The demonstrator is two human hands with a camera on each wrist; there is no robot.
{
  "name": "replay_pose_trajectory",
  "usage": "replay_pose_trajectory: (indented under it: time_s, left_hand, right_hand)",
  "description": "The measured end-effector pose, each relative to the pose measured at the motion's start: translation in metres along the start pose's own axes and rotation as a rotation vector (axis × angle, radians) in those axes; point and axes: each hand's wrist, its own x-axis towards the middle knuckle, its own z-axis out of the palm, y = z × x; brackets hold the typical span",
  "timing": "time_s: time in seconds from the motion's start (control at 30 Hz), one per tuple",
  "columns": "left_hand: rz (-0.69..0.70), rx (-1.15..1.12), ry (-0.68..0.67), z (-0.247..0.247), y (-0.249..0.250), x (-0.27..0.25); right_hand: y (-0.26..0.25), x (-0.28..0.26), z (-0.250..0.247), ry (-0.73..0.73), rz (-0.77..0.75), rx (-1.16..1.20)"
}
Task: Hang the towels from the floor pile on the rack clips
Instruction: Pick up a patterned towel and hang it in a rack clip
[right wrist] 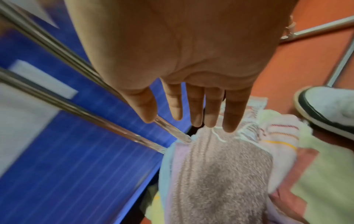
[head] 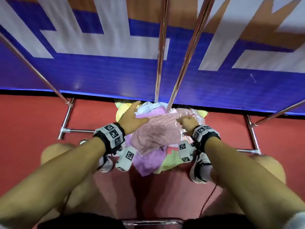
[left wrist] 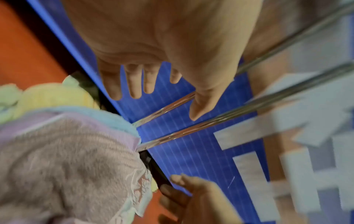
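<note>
A pile of towels lies on the red floor at the rack's foot, with a pink terry towel [head: 156,133] [left wrist: 67,166] [right wrist: 220,174] on top. Under it lie a purple towel [head: 145,162], a yellow one [head: 122,109] and a light blue one [left wrist: 114,116]. My left hand [head: 135,113] [left wrist: 164,104] hovers over the pile's far left side, fingers spread, holding nothing. My right hand [head: 184,121] [right wrist: 189,121] reaches the pink towel's fringed right edge, and its straight fingertips [right wrist: 229,127] are just at the fringe. No rack clips are in view.
Two shiny rack poles [head: 160,63] [head: 186,63] rise from the pile's far side in front of a blue and white banner [head: 99,76]. Chrome base bars [head: 66,119] [head: 252,134] flank the pile. My white shoes [head: 199,167] [right wrist: 329,106] stand at its near edge.
</note>
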Motion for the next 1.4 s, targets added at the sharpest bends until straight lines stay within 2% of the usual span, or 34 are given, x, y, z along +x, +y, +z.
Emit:
replay_pose_trajectory:
  time_s: [0.13, 0.23, 0.3, 0.37, 0.5, 0.57, 0.63, 0.77, 0.83, 0.93, 1.0, 1.07, 1.17, 1.3, 1.4]
  left_hand:
    - [-0.199, -0.206, -0.004, 0.016, -0.034, 0.034]
    - [-0.25, -0.262, -0.007, 0.029, -0.049, 0.058]
    - [-0.229, -0.273, -0.005, 0.034, -0.047, 0.072]
    - [-0.193, -0.264, 0.008, 0.04, -0.045, 0.081]
    - [-0.156, -0.215, 0.033, 0.044, -0.051, 0.084]
    - [-0.135, -0.195, 0.021, 0.046, -0.054, 0.087]
    - [-0.112, -0.172, -0.01, 0.048, -0.054, 0.087]
    - [-0.089, -0.13, -0.049, 0.05, -0.047, 0.084]
    - [-0.066, -0.092, -0.075, 0.05, -0.038, 0.082]
    - [0.014, -0.033, -0.227, 0.046, -0.023, 0.075]
    - [0.159, 0.038, -0.376, 0.038, -0.012, 0.062]
    - [0.331, 0.105, -0.475, 0.031, -0.006, 0.052]
    - [0.351, 0.134, -0.367, 0.025, -0.008, 0.04]
    - [0.366, 0.108, -0.203, 0.016, -0.012, 0.016]
    - [0.401, 0.137, -0.076, 0.006, -0.005, -0.01]
  right_hand:
    - [0.037, 0.055, 0.019, 0.006, 0.217, 0.096]
    - [0.068, 0.086, 0.034, -0.025, 0.297, 0.117]
    - [0.081, 0.099, 0.044, -0.041, 0.28, 0.085]
    - [0.088, 0.108, 0.051, 0.023, 0.25, 0.057]
    - [0.107, 0.125, 0.065, 0.107, 0.213, 0.186]
    - [0.109, 0.125, 0.067, 0.13, 0.188, 0.096]
    - [0.11, 0.124, 0.065, 0.14, 0.138, -0.123]
    - [0.075, 0.109, 0.069, -0.074, 0.158, -0.251]
    - [0.047, 0.093, 0.071, -0.179, 0.108, -0.281]
    - [-0.001, 0.052, 0.067, -0.299, -0.145, -0.316]
    - [-0.027, 0.024, 0.058, -0.377, -0.323, -0.304]
    - [-0.048, -0.011, 0.049, -0.452, -0.419, -0.259]
    - [-0.062, -0.052, 0.034, -0.542, -0.524, -0.182]
    - [-0.056, -0.078, 0.034, -0.43, -0.633, -0.112]
    - [-0.042, -0.09, 0.041, -0.375, -0.659, -0.115]
